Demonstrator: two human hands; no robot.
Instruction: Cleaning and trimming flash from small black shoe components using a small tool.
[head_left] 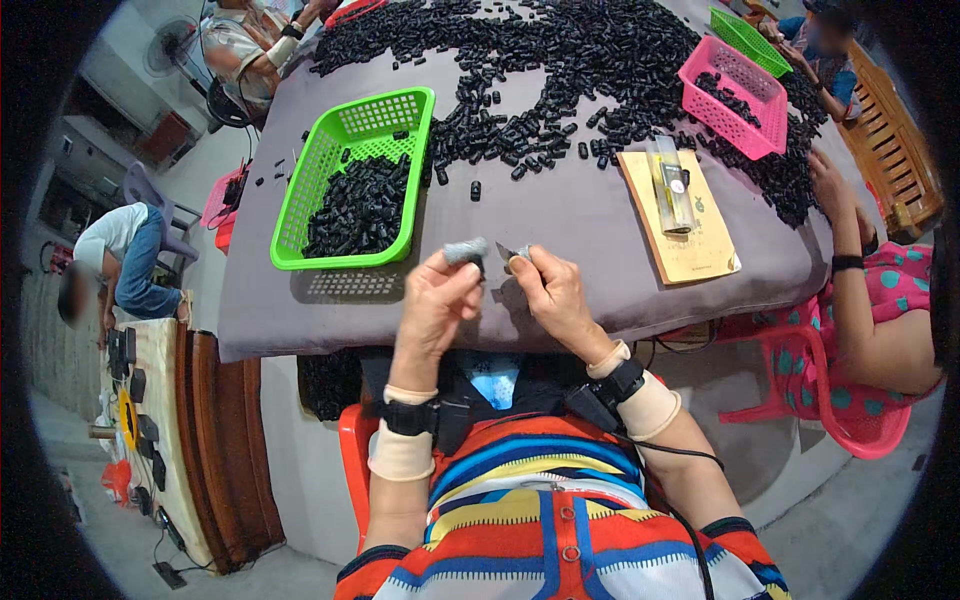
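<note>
Over the near edge of the table, my left hand (432, 305) pinches a small black cylindrical piece (478, 264) between thumb and fingers, one of which wears a grey finger cover (464, 249). My right hand (560, 298) is closed around a small knife (506, 254) whose short blade points left toward the piece, with a slight gap between them. A green basket (347, 262) partly filled with similar black pieces (358, 205) stands beyond my left hand. One loose black piece (475, 190) lies on the cloth ahead of my hands.
Heaps of black pieces (590, 60) cover the far side of the grey tablecloth (530, 215). At the right lie a yellowish notepad (690, 250) and a clear plastic case (672, 190), near a pink basket (735, 125). A co-worker's arm (845, 220) reaches in from the right; other people sit farther off.
</note>
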